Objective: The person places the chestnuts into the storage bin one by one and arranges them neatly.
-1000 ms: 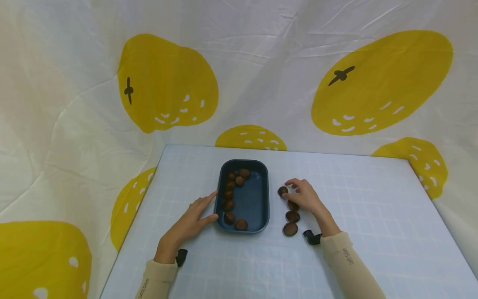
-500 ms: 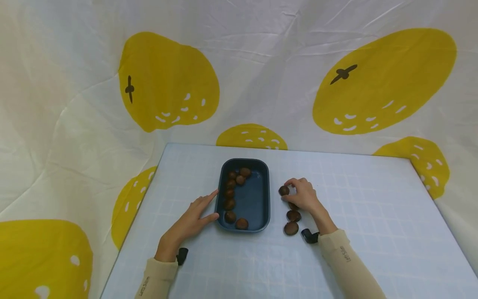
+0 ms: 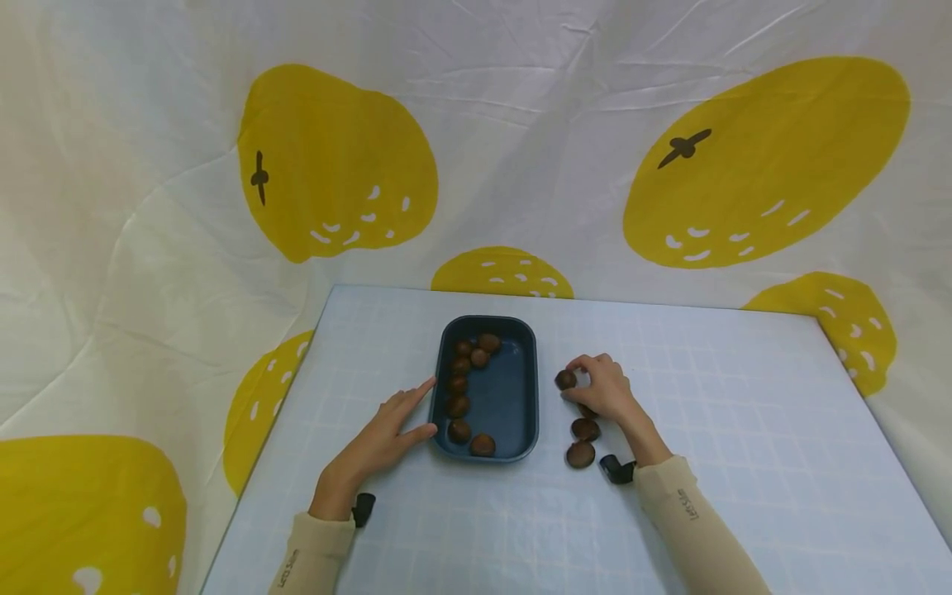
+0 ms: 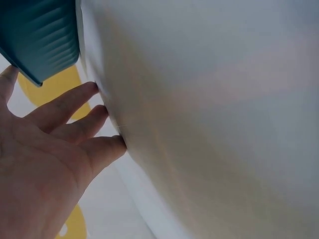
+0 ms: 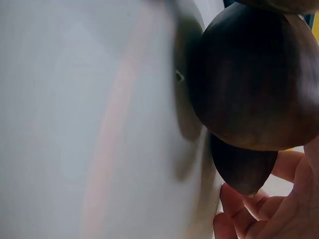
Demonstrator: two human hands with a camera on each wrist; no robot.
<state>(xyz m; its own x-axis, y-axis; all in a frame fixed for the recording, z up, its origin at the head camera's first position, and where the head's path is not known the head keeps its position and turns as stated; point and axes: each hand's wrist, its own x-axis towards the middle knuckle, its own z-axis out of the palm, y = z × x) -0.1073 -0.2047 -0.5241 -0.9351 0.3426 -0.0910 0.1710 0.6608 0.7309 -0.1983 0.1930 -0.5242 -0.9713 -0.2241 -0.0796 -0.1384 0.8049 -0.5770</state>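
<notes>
In the head view a round brown chestnut point(image 3: 566, 379) at the far end of a short row is pinched between the thumb and fingers of my right hand point(image 3: 606, 388). Below that hand lie another partly covered chestnut point(image 3: 587, 411) and two more, one point(image 3: 585, 429) above the other point(image 3: 580, 454). My left hand point(image 3: 383, 434) rests spread on the table, its fingertips touching the left side of the dark blue tray point(image 3: 532, 388). Inside the tray, several chestnuts point(image 3: 458, 406) run down the left side. The left wrist view shows the hand point(image 4: 45, 149) with straight fingers beside the tray wall point(image 4: 55, 45).
A light blue checked cloth point(image 3: 714, 397) covers the table. Behind the table's back edge hangs a white sheet point(image 3: 521, 165) with yellow fruit shapes. Large chestnuts point(image 5: 254, 79) fill the upper right of the right wrist view.
My right hand has closed its thumb and fingers on the far chestnut, shifting slightly left. The left hand and tray have stayed in place; the head view has moved slightly.
</notes>
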